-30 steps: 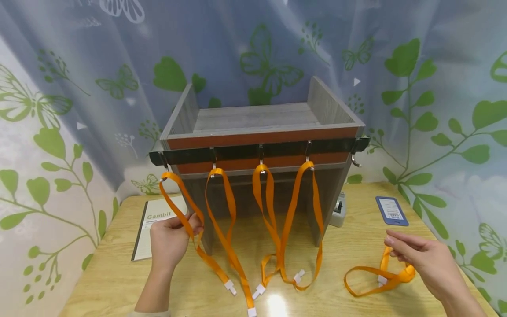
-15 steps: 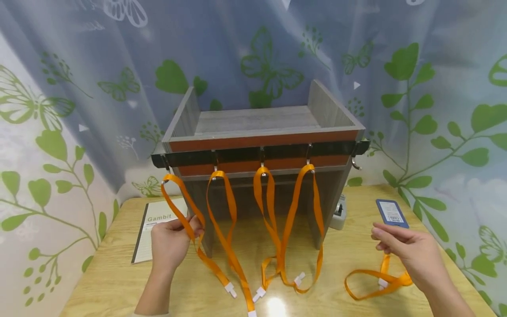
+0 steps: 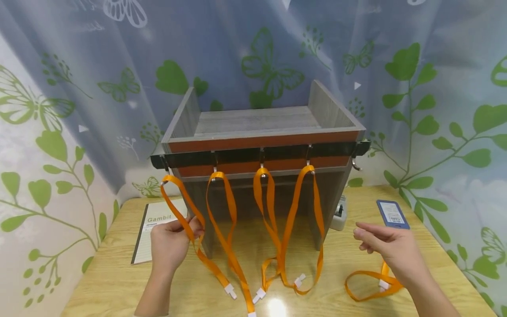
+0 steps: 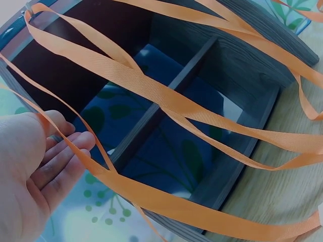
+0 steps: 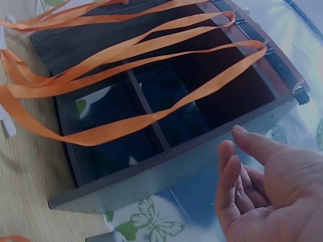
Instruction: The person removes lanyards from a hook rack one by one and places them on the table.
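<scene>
Orange lanyards with white plastic clips hang from hooks on a dark rail (image 3: 239, 156). My left hand (image 3: 170, 242) is at the leftmost lanyard (image 3: 211, 265); in the left wrist view its strap crosses the loosely bent fingertips (image 4: 83, 154), and the thumb does not close on it. To the right hang the second lanyard (image 3: 236, 268), the third (image 3: 270, 198) and the fourth (image 3: 294, 207). My right hand (image 3: 396, 253) hovers over the table's right side with relaxed fingers and nothing in them. Below it lies a loose lanyard (image 3: 393, 287), partly hidden by the hand.
The rail runs across a grey wooden shelf unit (image 3: 257, 121). A bare metal hook (image 3: 356, 165) is at its right end. A blue card holder (image 3: 392, 214) lies at the right back. A small grey device (image 3: 338, 218) stands beside the unit; a "Gambit" notebook (image 3: 148, 235) lies left.
My right hand has moved left and away from the loose lanyard, which stays on the table. My left hand has stayed at the leftmost lanyard.
</scene>
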Demonstrator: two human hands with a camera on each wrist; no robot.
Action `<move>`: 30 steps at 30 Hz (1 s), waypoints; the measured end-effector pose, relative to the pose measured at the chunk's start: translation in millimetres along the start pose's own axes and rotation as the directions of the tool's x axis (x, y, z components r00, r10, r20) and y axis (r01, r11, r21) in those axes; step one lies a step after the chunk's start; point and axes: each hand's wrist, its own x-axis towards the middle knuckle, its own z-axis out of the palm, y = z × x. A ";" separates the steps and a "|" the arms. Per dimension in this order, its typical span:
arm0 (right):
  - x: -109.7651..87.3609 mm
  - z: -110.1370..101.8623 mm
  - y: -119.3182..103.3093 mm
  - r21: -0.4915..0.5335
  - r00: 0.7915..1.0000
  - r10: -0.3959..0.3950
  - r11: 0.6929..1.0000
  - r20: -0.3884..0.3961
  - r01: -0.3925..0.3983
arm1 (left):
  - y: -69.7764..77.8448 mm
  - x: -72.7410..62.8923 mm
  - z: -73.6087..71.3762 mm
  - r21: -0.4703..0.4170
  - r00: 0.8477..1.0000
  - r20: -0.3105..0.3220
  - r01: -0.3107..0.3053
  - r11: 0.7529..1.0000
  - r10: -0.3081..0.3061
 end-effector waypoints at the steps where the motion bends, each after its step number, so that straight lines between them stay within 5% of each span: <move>1: 0.8 1.9 -0.6 -0.020 1.000 0.004 1.000 0.002 -0.003 | -0.2 -0.1 -0.3 -0.001 1.000 -0.001 0.000 1.000 0.000; 6: 4.0 9.8 -6.0 -0.095 1.000 0.020 0.995 0.017 -0.019 | -0.3 -0.6 -0.8 -0.009 1.000 0.008 -0.007 1.000 0.007; 30: 16.2 48.9 -19.4 -0.035 0.994 0.040 0.999 0.098 -0.037 | -0.6 -2.3 2.3 -0.038 1.000 -0.017 -0.014 0.999 0.013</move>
